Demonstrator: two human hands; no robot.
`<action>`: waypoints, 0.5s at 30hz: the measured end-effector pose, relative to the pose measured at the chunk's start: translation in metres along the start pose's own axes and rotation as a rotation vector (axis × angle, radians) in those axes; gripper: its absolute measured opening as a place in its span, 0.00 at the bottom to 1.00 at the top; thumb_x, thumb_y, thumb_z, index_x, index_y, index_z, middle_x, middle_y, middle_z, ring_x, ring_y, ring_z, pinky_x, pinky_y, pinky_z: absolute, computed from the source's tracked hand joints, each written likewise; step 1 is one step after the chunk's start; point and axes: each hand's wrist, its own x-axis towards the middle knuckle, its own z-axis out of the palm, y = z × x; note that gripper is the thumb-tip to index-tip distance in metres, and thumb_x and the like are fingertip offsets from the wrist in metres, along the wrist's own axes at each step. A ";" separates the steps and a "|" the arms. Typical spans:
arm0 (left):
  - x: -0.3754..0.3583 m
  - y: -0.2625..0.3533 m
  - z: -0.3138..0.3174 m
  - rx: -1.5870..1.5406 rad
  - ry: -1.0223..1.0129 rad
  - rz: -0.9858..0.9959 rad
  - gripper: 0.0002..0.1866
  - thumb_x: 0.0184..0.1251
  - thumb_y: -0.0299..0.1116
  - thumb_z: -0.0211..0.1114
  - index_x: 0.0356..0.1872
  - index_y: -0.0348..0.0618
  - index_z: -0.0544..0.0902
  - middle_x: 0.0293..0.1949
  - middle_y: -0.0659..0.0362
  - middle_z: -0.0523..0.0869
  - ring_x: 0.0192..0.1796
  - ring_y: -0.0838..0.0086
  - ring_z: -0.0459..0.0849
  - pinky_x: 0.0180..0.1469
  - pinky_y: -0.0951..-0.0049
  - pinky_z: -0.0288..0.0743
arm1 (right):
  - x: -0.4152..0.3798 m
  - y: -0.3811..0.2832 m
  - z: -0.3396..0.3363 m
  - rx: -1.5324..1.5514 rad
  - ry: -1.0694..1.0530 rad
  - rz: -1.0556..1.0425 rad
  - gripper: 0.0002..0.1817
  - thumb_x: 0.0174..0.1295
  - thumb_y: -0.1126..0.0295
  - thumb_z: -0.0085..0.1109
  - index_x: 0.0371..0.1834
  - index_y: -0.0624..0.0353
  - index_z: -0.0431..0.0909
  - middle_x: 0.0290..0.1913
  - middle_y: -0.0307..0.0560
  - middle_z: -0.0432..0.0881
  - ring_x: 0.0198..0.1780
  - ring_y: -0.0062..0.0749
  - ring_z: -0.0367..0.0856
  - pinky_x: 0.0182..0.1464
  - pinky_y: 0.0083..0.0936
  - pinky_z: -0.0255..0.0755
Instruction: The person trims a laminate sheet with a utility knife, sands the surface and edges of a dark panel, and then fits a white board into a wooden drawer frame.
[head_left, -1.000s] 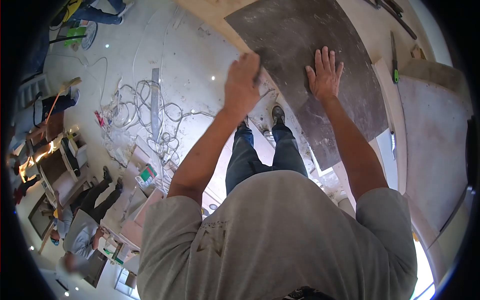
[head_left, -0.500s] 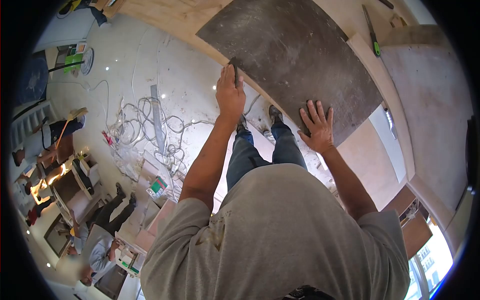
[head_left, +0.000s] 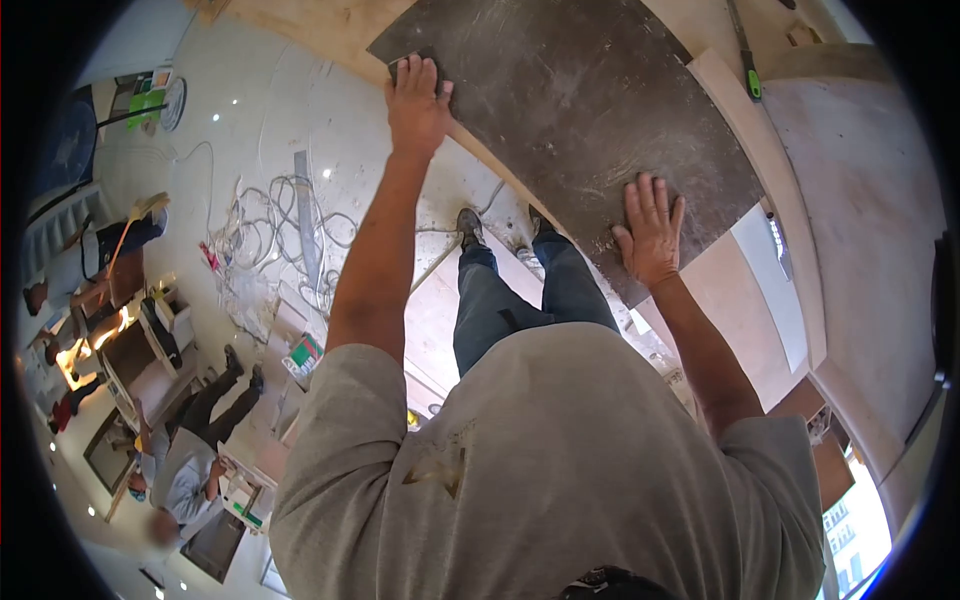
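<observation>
A dark brown, scuffed flat sheet [head_left: 560, 110] lies across a pale wooden surface in front of me. My left hand [head_left: 418, 112] is at the sheet's near left edge, its fingers closed over a small dark piece. My hand covers most of that piece, so its kind cannot be made out. Flat on the sheet's near right part rests my right hand [head_left: 652, 232], fingers spread and nothing in it.
A saw-like tool with a green and black handle [head_left: 751, 78] lies beyond a raised wooden strip [head_left: 745, 105]. Tangled cables [head_left: 290, 215] and a long grey strip [head_left: 305, 220] lie on the floor at left. Other people [head_left: 195, 470] work at lower left.
My left hand has slid up and to the left along the sheet's edge. My right hand has shifted slightly right and remains flat on the sheet. The view has moved a little.
</observation>
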 end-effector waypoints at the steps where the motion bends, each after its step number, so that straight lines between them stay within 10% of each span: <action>1: -0.017 0.018 0.003 0.011 0.001 -0.010 0.27 0.72 0.37 0.63 0.68 0.35 0.75 0.74 0.41 0.73 0.78 0.44 0.67 0.75 0.44 0.60 | 0.000 0.004 0.007 0.027 0.077 0.079 0.38 0.74 0.52 0.55 0.84 0.51 0.58 0.87 0.46 0.49 0.87 0.48 0.43 0.83 0.65 0.37; 4: -0.078 0.114 -0.032 -0.147 -0.416 -0.143 0.30 0.67 0.34 0.62 0.69 0.33 0.73 0.72 0.39 0.72 0.79 0.44 0.63 0.76 0.42 0.59 | 0.000 0.005 0.004 0.011 0.048 0.066 0.36 0.75 0.56 0.52 0.84 0.56 0.57 0.87 0.47 0.49 0.87 0.50 0.43 0.83 0.66 0.37; 8: -0.200 0.207 -0.058 -0.419 -0.374 0.306 0.33 0.64 0.33 0.66 0.70 0.34 0.71 0.74 0.41 0.70 0.80 0.46 0.64 0.78 0.41 0.57 | 0.003 0.008 -0.001 0.036 0.076 0.032 0.34 0.74 0.62 0.52 0.82 0.57 0.60 0.86 0.51 0.54 0.86 0.53 0.50 0.82 0.64 0.40; 13: -0.156 0.176 -0.104 -0.473 -0.532 0.536 0.32 0.66 0.32 0.65 0.72 0.38 0.72 0.75 0.44 0.70 0.80 0.50 0.64 0.80 0.45 0.54 | 0.005 0.034 -0.019 0.048 -0.040 -0.056 0.34 0.76 0.57 0.51 0.83 0.55 0.59 0.87 0.46 0.51 0.85 0.46 0.50 0.82 0.58 0.46; 15: -0.111 0.117 -0.075 -0.324 -0.204 0.342 0.32 0.65 0.29 0.64 0.72 0.37 0.71 0.75 0.42 0.71 0.77 0.47 0.67 0.78 0.48 0.58 | 0.004 0.036 -0.003 0.071 0.117 0.080 0.34 0.76 0.57 0.51 0.83 0.56 0.58 0.87 0.47 0.51 0.86 0.46 0.49 0.82 0.57 0.46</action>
